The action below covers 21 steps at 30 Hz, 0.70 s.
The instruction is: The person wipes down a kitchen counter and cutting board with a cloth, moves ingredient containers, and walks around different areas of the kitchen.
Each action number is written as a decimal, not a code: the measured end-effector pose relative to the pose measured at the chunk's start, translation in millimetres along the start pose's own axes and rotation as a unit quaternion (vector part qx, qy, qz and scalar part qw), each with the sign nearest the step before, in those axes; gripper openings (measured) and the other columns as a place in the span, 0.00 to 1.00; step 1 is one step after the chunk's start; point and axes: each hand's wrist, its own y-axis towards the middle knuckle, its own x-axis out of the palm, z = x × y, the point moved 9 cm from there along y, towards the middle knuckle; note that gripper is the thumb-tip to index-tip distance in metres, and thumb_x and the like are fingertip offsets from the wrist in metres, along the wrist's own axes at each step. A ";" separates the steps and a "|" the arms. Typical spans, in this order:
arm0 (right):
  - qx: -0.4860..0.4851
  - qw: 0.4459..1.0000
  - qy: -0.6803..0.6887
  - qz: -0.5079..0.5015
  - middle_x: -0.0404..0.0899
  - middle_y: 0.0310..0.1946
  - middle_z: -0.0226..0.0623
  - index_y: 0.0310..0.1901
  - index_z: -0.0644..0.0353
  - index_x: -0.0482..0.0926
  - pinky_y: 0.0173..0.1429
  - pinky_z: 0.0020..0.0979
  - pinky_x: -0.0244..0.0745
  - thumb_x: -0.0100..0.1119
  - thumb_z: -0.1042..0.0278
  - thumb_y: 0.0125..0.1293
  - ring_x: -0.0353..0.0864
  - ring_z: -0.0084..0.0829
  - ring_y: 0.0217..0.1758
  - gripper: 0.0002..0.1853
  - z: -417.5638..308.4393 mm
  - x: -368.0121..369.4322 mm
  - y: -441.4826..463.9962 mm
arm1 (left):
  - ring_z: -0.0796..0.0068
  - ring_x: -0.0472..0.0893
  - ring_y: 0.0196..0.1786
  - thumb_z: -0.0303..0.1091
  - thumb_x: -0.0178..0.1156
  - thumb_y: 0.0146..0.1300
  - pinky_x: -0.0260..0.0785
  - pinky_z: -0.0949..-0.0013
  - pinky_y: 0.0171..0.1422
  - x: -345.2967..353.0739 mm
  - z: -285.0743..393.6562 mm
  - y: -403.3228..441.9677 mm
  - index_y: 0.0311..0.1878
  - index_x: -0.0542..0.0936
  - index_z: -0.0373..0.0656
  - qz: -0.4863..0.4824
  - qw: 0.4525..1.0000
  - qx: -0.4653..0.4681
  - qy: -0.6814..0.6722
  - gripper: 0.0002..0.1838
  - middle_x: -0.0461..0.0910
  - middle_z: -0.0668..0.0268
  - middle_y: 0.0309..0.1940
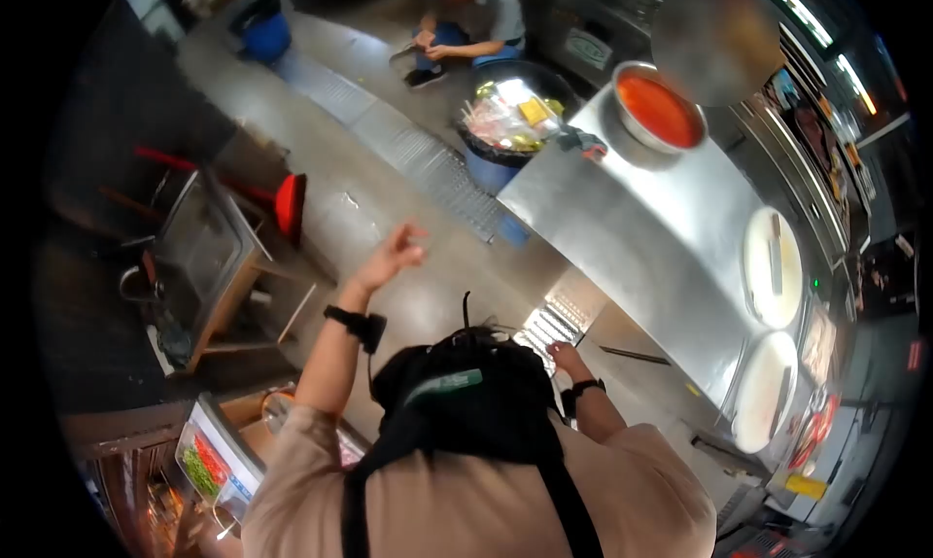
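Observation:
My left hand (394, 257) is stretched forward over the floor, fingers loosely spread and slightly blurred. It is open and holds nothing. My right hand (566, 356) hangs low at my side, near the edge of the steel table (641, 227). Its fingers are mostly turned from view, so I cannot tell whether they are open or closed. I see nothing in it. Below my arms is my black apron (466, 412). On the table are a metal bowl of red sauce (661, 106) and two white oval platters (773, 266), apart from both hands.
A lined bin full of rubbish (510, 121) stands at the table's far corner. Beyond it a seated person (486, 23) leans forward. A metal sink stand (204, 237) and a red dustpan-like object (290, 208) are at left. A drain grate (389, 135) crosses the floor.

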 end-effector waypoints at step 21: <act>0.174 0.946 0.238 -0.133 0.72 0.19 0.35 0.30 0.62 0.77 0.29 0.27 0.64 0.40 0.53 0.67 0.71 0.27 0.24 0.21 -377.2 27.2 309.1 | 0.69 0.77 0.22 0.33 0.59 0.59 0.70 0.66 0.24 -449.7 -338.0 -126.6 0.32 0.76 0.36 0.252 0.888 -0.383 -0.026 0.09 0.77 0.57 0.23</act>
